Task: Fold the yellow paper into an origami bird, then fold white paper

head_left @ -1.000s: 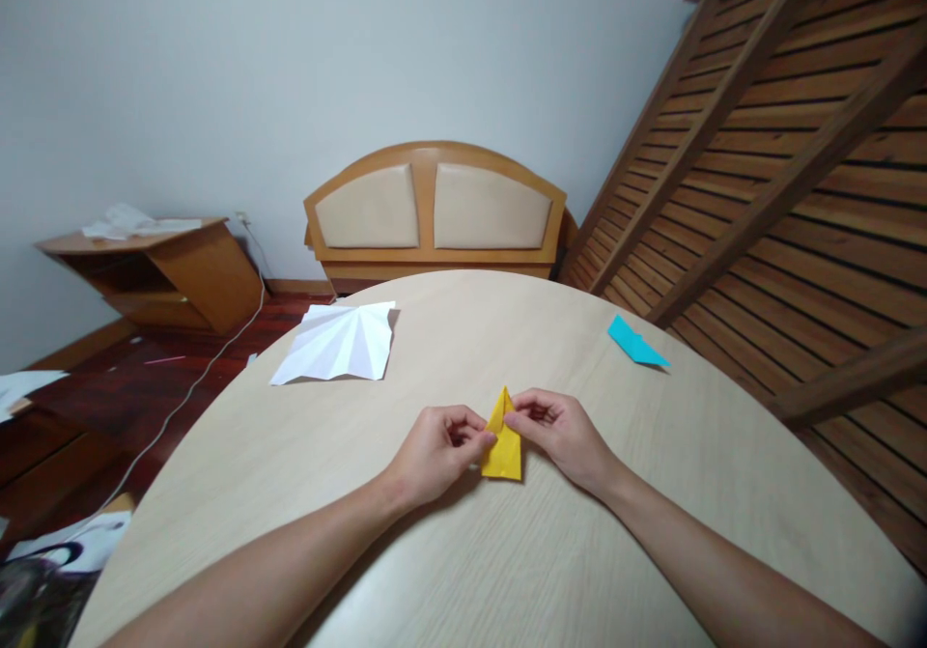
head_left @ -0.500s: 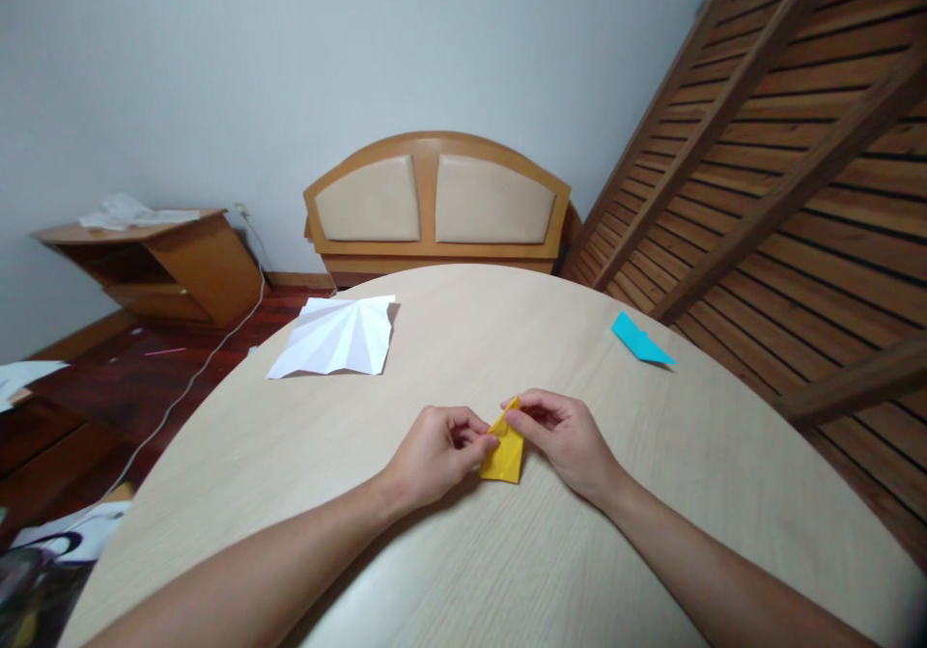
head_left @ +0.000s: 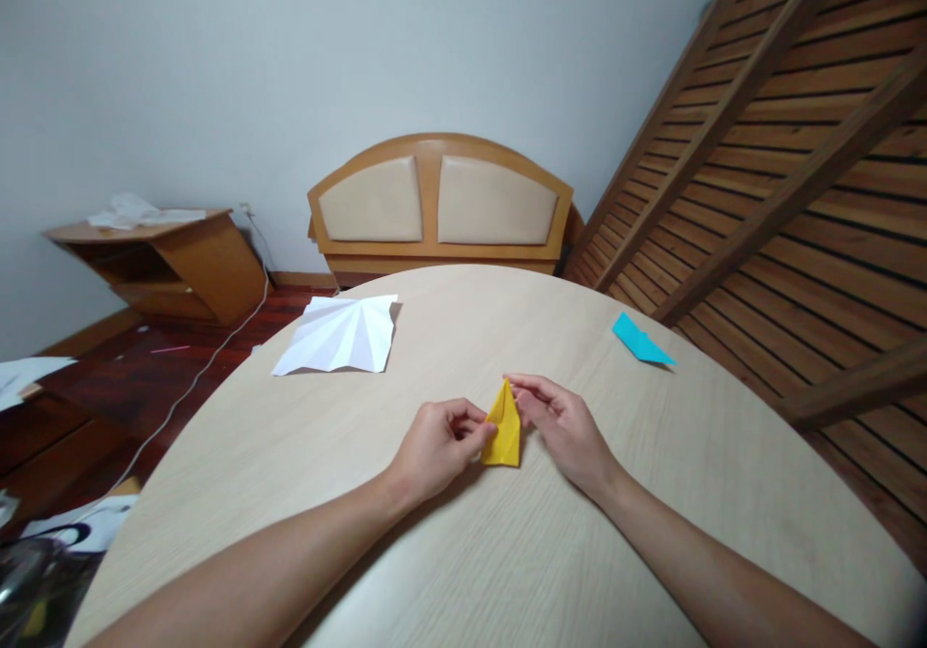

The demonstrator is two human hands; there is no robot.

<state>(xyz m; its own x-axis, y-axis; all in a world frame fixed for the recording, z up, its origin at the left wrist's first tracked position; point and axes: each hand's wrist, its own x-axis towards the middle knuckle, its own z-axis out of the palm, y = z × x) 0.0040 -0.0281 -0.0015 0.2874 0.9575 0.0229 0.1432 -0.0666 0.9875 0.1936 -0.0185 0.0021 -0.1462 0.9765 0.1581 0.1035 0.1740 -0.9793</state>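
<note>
A small piece of yellow folded paper (head_left: 503, 438) with a pointed top is held just over the table, in front of me. My left hand (head_left: 440, 443) pinches its left edge between thumb and fingers. At the upper right edge is my right hand (head_left: 569, 431), its fingers curled against the paper near the peak and its thumb beside the edge. Part of the right fingertips is hidden behind the paper.
The round pale wooden table (head_left: 463, 329) bears a creased white paper sheet (head_left: 340, 337) at the left and a folded blue paper piece (head_left: 641, 342) at the right. A wooden headboard (head_left: 431, 194) stands beyond, with slatted wood (head_left: 782, 213) leaning at the right.
The yellow paper now shows a taller, straighter point. My right thumb has moved off its front face to the right edge. My left hand keeps its pinch.
</note>
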